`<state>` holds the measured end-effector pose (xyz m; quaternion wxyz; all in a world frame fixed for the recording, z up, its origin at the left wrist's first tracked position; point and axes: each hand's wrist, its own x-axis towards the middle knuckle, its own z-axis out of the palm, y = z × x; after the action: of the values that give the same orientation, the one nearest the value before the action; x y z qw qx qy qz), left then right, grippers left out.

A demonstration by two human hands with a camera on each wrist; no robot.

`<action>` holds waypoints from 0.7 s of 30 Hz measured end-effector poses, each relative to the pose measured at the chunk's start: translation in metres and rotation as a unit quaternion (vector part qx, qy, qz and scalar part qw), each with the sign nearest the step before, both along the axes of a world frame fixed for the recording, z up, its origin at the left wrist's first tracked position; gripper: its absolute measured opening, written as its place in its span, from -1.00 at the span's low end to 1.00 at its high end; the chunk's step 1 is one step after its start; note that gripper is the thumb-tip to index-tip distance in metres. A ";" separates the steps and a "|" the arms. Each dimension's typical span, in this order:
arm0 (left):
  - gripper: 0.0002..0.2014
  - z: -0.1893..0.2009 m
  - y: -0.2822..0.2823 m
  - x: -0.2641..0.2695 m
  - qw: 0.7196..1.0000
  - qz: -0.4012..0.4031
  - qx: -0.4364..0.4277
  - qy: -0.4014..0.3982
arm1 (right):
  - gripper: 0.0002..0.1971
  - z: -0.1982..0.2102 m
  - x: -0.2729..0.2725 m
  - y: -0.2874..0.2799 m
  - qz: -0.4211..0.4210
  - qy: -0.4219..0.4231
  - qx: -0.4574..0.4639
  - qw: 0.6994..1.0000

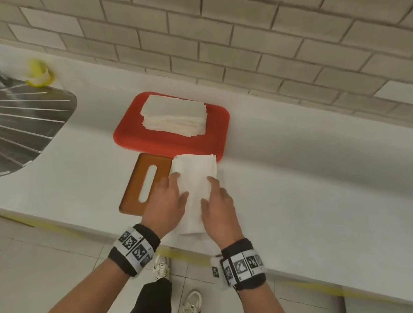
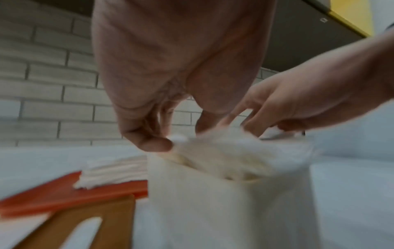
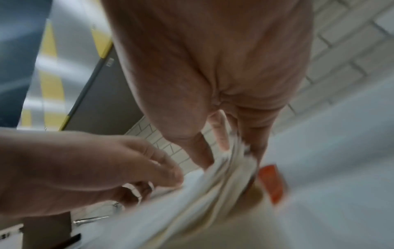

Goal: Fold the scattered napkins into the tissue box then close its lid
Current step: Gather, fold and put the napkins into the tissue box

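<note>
A white napkin [image 1: 195, 182] lies lengthwise on the counter, partly folded, and both hands hold it. My left hand [image 1: 178, 186] pinches its left edge, thumb against fingers [image 2: 149, 143]. My right hand [image 1: 210, 191] grips the right edge, where the bunched folds run between its fingers [image 3: 221, 139]. Just beyond stands the red box base [image 1: 132, 135], carrying a stack of folded napkins [image 1: 174, 115]. The wooden lid [image 1: 131, 196], which has a long slot, lies flat left of the napkin, partly under my left hand.
A steel sink drainboard [image 1: 20, 123] fills the left end of the white counter [image 1: 327, 170], with a yellow object [image 1: 38, 72] behind it. A tiled wall [image 1: 239, 39] backs the counter. The counter's front edge runs just below my wrists.
</note>
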<state>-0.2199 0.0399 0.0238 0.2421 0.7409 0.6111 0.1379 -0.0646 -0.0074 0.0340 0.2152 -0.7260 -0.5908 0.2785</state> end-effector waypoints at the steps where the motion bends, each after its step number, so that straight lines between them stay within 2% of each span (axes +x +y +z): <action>1: -0.47 0.002 0.002 -0.005 0.998 -0.004 0.050 0.028 | -0.45 0.003 0.006 -0.003 -0.002 -0.041 0.035 0.999; 3: -0.53 0.007 0.011 -0.010 0.989 -0.028 0.138 0.042 | -0.57 0.009 0.016 -0.007 0.011 -0.114 0.125 0.986; 5: -0.55 0.007 0.028 -0.008 0.979 -0.129 0.150 0.042 | -0.70 0.006 0.012 -0.007 0.078 -0.124 0.158 0.976; 7: -0.49 -0.010 0.052 0.001 0.954 -0.263 0.097 0.104 | -0.63 -0.011 0.000 -0.008 0.166 -0.118 0.098 0.974; 9: -0.45 -0.020 0.069 0.016 0.911 -0.358 0.011 0.206 | -0.39 -0.033 -0.011 -0.011 0.227 -0.147 0.012 0.963; 10: -0.41 -0.021 0.075 0.022 0.897 -0.368 -0.030 0.243 | -0.31 -0.040 -0.014 -0.010 0.241 -0.163 -0.015 0.957; 12: -0.38 -0.017 0.083 0.034 0.887 -0.356 -0.064 0.285 | -0.22 -0.043 -0.016 -0.006 0.252 -0.170 -0.045 0.951; 15: -0.34 -0.013 0.089 0.043 0.891 -0.338 -0.105 0.285 | -0.20 -0.037 -0.015 -0.014 0.286 -0.185 -0.089 0.936; 17: -0.28 -0.021 0.093 0.042 0.894 -0.327 -0.124 0.279 | -0.23 -0.036 -0.013 -0.021 0.306 -0.199 -0.123 0.923; 21: -0.07 -0.023 0.095 0.047 0.880 -0.333 -0.146 0.305 | -0.45 -0.017 -0.016 -0.011 0.315 -0.211 -0.138 0.915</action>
<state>-0.1725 0.1354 0.0008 0.1807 0.8623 0.3851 -0.2746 -0.0806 -0.0180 0.0171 -0.1155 -0.5664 -0.7766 0.2506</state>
